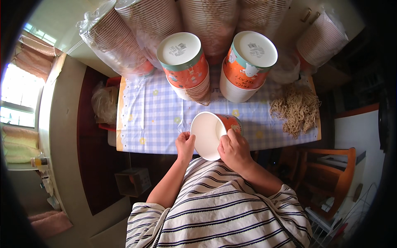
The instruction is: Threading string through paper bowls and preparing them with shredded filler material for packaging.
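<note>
A paper bucket, white inside with an orange printed outside, is tilted so its open mouth faces me at the table's near edge. My left hand pinches the left side of its rim. On the other side my right hand grips the rim, fingers curled over the edge. Beyond it stand two short stacks of upside-down buckets: the left stack has twine hanging at its front, and the right stack has an orange and green bucket on top.
Tall plastic-wrapped bucket stacks line the back of the table. A tangled heap of beige twine lies at the right on the checked tablecloth. A wooden chair stands at lower right, a cardboard box at lower left.
</note>
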A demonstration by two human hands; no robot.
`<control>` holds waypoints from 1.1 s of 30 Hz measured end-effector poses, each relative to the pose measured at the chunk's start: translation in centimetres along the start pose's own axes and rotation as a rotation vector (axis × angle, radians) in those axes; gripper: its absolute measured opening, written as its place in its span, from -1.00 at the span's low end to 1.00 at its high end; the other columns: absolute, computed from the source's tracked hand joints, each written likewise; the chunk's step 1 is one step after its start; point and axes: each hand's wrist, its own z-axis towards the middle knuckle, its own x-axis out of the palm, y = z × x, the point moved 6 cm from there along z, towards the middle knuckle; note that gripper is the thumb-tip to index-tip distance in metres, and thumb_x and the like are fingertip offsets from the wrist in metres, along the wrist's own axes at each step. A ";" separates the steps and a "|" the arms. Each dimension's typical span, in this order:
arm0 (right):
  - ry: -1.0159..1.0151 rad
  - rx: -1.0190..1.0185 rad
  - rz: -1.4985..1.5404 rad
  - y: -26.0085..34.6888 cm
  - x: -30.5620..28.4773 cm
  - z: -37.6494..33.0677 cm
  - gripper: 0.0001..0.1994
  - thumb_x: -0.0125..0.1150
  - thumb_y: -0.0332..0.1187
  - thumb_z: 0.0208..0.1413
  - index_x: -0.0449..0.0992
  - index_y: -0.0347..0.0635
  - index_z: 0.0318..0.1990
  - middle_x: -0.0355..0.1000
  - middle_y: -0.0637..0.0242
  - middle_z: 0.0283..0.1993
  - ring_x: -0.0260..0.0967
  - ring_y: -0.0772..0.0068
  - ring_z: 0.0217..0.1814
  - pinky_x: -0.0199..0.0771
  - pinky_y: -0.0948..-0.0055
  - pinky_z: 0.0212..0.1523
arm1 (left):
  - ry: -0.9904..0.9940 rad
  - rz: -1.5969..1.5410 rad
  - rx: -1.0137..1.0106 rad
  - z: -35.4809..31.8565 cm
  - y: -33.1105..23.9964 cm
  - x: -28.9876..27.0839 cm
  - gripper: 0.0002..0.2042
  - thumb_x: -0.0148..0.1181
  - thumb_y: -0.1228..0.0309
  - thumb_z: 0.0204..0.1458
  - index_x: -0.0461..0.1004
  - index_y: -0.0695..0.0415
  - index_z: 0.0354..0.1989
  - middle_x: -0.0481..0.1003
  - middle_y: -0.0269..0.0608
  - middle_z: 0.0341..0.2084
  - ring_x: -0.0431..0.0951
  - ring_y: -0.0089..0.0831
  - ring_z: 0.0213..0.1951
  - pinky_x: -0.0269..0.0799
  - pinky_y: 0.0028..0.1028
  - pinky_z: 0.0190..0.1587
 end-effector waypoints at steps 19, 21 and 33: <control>-0.007 -0.002 0.037 -0.1 -0.1 -0.1 -0.83 0.19 -0.50 -0.21 0.27 -0.19 -0.52 0.18 0.18 -0.43 0.30 0.18 -0.40 0.38 0.28 -0.44 | -0.051 0.063 0.103 0.3 -0.8 0.9 -0.84 0.06 0.49 -0.05 0.50 0.35 -0.40 0.42 -0.39 -0.67 0.29 -0.70 -0.62 0.20 -0.61 -0.58; -0.003 -0.002 0.028 -0.1 -0.1 -0.2 -0.83 0.19 -0.50 -0.21 0.27 -0.19 -0.52 0.17 0.18 -0.43 0.29 0.18 -0.40 0.38 0.28 -0.45 | -0.085 0.260 0.103 0.0 -2.1 0.9 -0.82 0.07 0.44 -0.07 0.48 0.34 -0.45 0.41 -0.36 -0.70 0.30 -0.67 -0.63 0.22 -0.57 -0.58; 0.025 -0.042 0.005 1.0 0.3 -0.3 -0.86 0.19 -0.49 -0.22 0.31 -0.22 -0.52 0.19 0.18 -0.45 0.32 0.20 -0.42 0.38 0.31 -0.43 | -0.155 0.216 0.071 1.1 -1.0 0.6 -0.81 0.10 0.37 -0.10 0.43 0.30 -0.50 0.40 -0.30 -0.73 0.33 -0.58 -0.65 0.27 -0.51 -0.55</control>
